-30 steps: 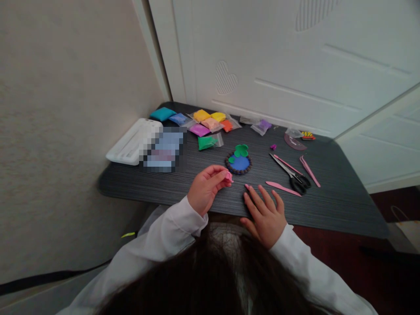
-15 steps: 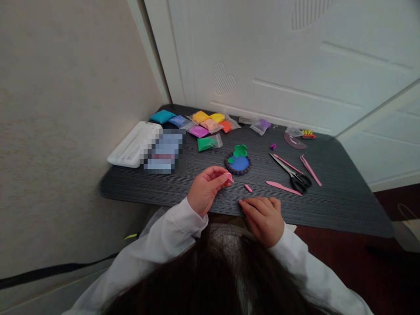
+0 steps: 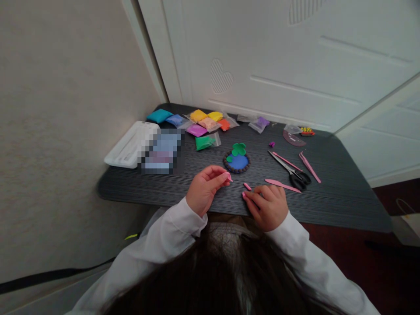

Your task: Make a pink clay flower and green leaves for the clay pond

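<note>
My left hand (image 3: 204, 187) pinches a thin, curved piece of pink clay (image 3: 228, 176) between thumb and fingers, just above the table. Close by, my right hand (image 3: 267, 206) is closed, with a small bit of pink clay (image 3: 243, 195) at its thumb and fingertip. A short pink clay roll (image 3: 247, 187) lies on the table just beyond those fingertips. Past my left hand sits a round blue clay disc (image 3: 239, 162) edged with dark brown balls, with a green clay lobed shape (image 3: 239, 149) and a smaller green piece (image 3: 229, 159) on it.
To the right lie black-handled scissors (image 3: 298, 178), a pink clay knife (image 3: 282, 185), a thin pink tool (image 3: 287, 161) and pink tweezers (image 3: 310, 167). Several bags of coloured clay, including a green one (image 3: 205, 142), line the back. A white case (image 3: 131, 146) and a blurred phone-like screen (image 3: 163, 148) are at left.
My right hand has drawn back from the pink roll, uncovering it, then moved forward and closed, with a bit of pink clay now at its fingertips. My left hand keeps its pinch.
</note>
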`<state>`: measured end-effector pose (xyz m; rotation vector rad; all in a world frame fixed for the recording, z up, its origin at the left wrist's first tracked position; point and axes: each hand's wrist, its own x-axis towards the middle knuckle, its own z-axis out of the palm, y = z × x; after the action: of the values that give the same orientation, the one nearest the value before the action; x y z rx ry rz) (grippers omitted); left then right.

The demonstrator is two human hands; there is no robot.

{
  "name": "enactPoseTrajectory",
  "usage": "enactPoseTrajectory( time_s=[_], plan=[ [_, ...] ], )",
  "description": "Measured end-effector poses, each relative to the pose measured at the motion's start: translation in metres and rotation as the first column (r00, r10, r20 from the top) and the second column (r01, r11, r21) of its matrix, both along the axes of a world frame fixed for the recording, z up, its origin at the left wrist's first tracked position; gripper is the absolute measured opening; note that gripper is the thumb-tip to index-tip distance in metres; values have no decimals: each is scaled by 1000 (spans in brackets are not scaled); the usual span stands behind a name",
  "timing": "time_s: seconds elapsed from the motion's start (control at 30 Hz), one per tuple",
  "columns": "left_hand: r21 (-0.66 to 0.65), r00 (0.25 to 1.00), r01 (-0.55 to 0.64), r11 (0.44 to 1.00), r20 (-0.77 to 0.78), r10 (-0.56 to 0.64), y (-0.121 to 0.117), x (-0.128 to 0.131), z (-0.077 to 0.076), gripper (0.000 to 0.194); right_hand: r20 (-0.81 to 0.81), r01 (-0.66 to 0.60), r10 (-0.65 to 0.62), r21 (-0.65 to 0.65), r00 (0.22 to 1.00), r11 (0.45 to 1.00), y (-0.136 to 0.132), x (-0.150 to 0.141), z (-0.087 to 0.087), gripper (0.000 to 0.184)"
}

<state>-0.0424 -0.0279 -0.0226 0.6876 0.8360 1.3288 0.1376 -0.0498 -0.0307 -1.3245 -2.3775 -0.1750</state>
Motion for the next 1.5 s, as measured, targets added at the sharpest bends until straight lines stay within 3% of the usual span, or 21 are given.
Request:
enactPoseTrajectory(
  time_s=[0.17, 0.37, 0.43, 0.5, 0.53, 0.6, 0.67, 0.7, 0.77, 0.83, 1.0, 1.23, 1.33, 1.5],
  plan=[
    [13, 1000, 1, 1000, 5, -1, 0, -1, 0, 10, 10, -13, 13, -48, 1000, 999, 1, -3, 1, 20],
    [-14, 999, -51, 999, -10, 51, 1, 1, 2, 13, -9, 15, -15, -67, 1000, 998, 11, -31, 4, 28],
    [4, 992, -86, 996, -88, 86, 1, -3, 2, 16, -12, 19, -20, -83, 1000, 996, 12, -36, 7, 29],
    [76, 948, -124, 989, -287, 140, 3, -14, 0, 18, -46, 13, -17, -92, 999, 996, 13, -33, 11, 29],
    [126, 881, -126, 984, -442, 170, 4, -22, -1, 18, -71, 15, -21, -90, 997, 996, 14, -27, 13, 29],
    [230, 650, -101, 968, -721, 239, 7, -39, -5, 18, -115, 43, -51, -76, 992, 996, 17, -8, 16, 26],
    [345, 383, -27, 938, -863, 329, 12, -55, -10, 18, -124, 157, -159, -31, 979, 987, 23, 19, 14, 23],
    [394, 285, 25, 919, -884, 371, 15, -60, -12, 18, -115, 209, -209, -10, 971, 978, 26, 33, 12, 22],
    [433, 170, 123, 893, -896, 411, 20, -66, -15, 21, -73, 237, -238, -15, 969, 971, 34, 60, 6, 23],
    [459, 110, 161, 874, -888, 446, 22, -65, -16, 26, -44, 198, -201, -57, 979, 979, 41, 80, -2, 23],
    [530, 55, 197, 825, -846, 530, 16, -49, -9, 31, 36, 70, -67, -108, 997, 992, 49, 91, -8, 23],
    [433, 65, 517, 739, -880, 470, -6, -22, -3, 27, 29, 99, -99, 3, 995, 995, 50, 69, -1, 16],
    [381, 56, 589, 713, -899, 435, -10, -14, -2, 27, -28, -5, 4, -22, 1000, 1000, 49, 55, -1, 14],
    [352, 43, 599, 719, -911, 410, -9, -12, -7, 22, -81, -195, 192, -29, 978, 980, 49, 32, -4, 15]
  ],
)
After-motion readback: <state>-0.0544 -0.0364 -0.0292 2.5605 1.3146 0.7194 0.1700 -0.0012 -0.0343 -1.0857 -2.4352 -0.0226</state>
